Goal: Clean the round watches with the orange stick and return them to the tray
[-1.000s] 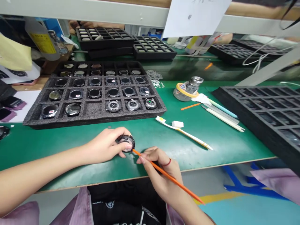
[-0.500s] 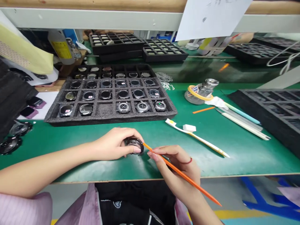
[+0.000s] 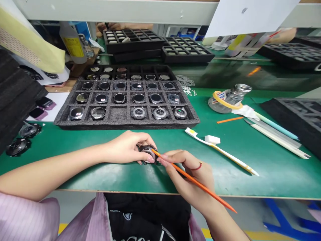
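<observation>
At the near edge of the green table [image 3: 253,182], from the head camera: left hand [image 3: 126,148] curled closed around a round watch body [image 3: 147,153], thumb and fingertips on its rim, the body low over the table, too covered by the fingers to tell if it rests there. Right hand [image 3: 188,175] pinched shut on a long orange stick [image 3: 195,180], tip meeting the watch body at its upper edge; a thin red ring [image 3: 200,166] on this hand. Fingertips of the two hands almost touching. Straight ahead, a black foam tray [image 3: 125,126] in compartments, watch bodies set in rows, nearest row mostly backs up. Beside it on the right, a white toothbrush [image 3: 200,137] lying slantwise, a white sponge block [image 3: 212,139] on it, then a glass jar [image 3: 227,101] with a yellow ring around it, a short orange stick [image 3: 230,119], pale slender tools [image 3: 278,140] and a second foam tray [image 3: 296,112]. Far left, black toothed watch parts [image 3: 18,147] on the table.
</observation>
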Demonstrator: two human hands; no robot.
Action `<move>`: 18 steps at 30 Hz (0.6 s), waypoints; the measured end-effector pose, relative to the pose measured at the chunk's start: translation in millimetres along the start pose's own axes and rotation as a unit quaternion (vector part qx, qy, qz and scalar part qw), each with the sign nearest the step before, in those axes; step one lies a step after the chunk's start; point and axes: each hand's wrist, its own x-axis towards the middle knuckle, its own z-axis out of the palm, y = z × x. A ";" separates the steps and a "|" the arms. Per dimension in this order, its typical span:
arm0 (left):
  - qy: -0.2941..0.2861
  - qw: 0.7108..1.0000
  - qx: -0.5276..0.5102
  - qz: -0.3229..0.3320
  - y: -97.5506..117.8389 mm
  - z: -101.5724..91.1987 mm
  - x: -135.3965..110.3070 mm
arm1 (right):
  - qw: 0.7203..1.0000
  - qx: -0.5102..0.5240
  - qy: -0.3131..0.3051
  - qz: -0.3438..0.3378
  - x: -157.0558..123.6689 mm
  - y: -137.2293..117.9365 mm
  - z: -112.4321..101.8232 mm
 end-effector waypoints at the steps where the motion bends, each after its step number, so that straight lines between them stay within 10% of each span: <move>1: 0.000 1.000 0.000 0.002 -0.3 -0.2 0.1 | 1.000 -0.002 0.002 -0.001 0.5 0.5 0.6; 18: 0.030 0.999 -0.037 -0.007 -5.7 4.7 -0.6 | 0.999 -0.032 0.021 0.023 -9.9 -2.4 2.6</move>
